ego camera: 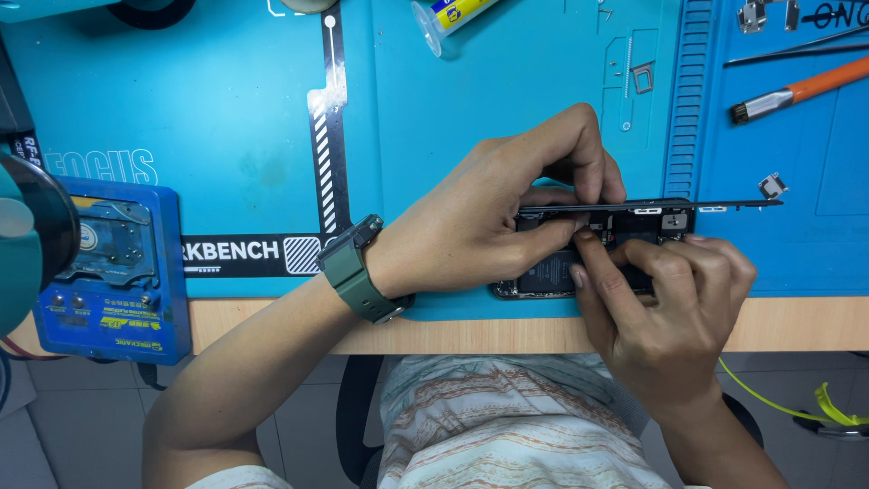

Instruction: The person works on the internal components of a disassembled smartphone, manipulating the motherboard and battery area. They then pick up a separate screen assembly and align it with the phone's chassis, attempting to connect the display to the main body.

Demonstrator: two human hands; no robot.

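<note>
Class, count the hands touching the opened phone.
2: the left hand grips the phone from the left; the right hand presses into it from below.

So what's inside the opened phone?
Inside the opened phone a dark battery and small metal parts show. The left hand and right hand cover the rest, so it cannot be seen.

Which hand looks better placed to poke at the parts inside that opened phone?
Probably the right hand: its fingertips already rest on the exposed inside of the phone. The left hand, the one with the green watch, is pinching the raised screen edge, apparently holding it up.
</note>
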